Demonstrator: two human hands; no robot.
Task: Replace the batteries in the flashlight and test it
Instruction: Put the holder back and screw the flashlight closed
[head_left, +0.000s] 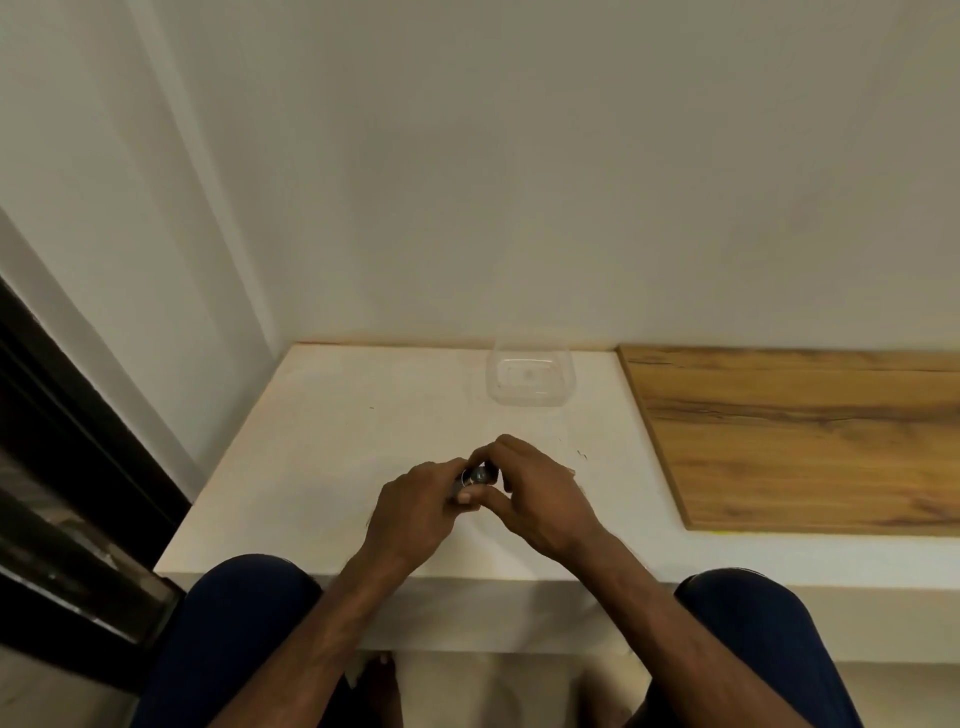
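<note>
Knees in dark blue trousers frame the bottom of the head view, with both bare forearms reaching forward over the near edge of the white surface.

Above the middle of that surface the two hands meet. The left hand is curled around a small dark flashlight, holding its body, and one rounded end of it shows between the fingers. The right hand has its thumb and fingers pinched in at that exposed end, touching it. Whether it is gripping a cap, a battery or only the rim is too small and too hidden to tell. The flashlight is held just above the surface, not resting on it.

Farther back, near the wall, sits a clear plastic container, well apart from the hands. What it holds, if anything, cannot be made out. To the right lies a wooden board with nothing on it that shows.

As a judgement, the work is somewhere in the opening or closing of the flashlight: the right hand's pinch at the end suits twisting a cap. No loose batteries are visible on the surface, and no beam shows, so the test looks not yet done. How many of the battery steps are finished cannot be told.
</note>
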